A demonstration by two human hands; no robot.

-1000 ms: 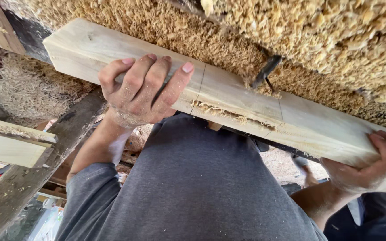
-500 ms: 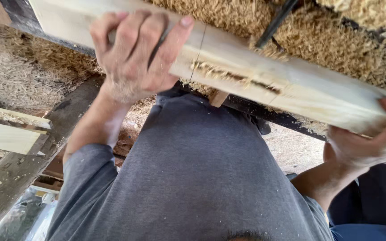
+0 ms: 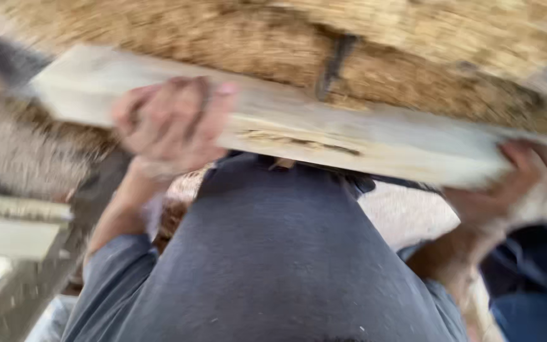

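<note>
- Both of our hands hold one pale wooden plank (image 3: 362, 136), and each grip is clamped on it.
- Our left hand (image 3: 172, 120) wraps over the plank near its left end, fingers curled across the broad face, the wrist below it.
- Our right hand (image 3: 508, 190) clasps the plank's lower edge near the right end, fingers hooked up over the wood.
- We see the plank running slantwise across the view, higher at the left and lower at the right, pressed up against a mass of straw thatch (image 3: 413, 57) above it.
- A rough splintered patch (image 3: 299, 140) shows on the plank's face between our two hands.
- A dark metal spike (image 3: 333, 63) sticks out of the thatch just above the plank's upper edge, about midway along.
- Our grey shirt (image 3: 273, 266) fills the lower middle of the view, with grey sleeves on both arms.
- A dark weathered beam (image 3: 33, 285) slants up at the lower left, and a pale timber (image 3: 14, 225) crosses it, well apart from the plank.
- The whole view is blurred, so we cannot tell finer detail of the fingers.
</note>
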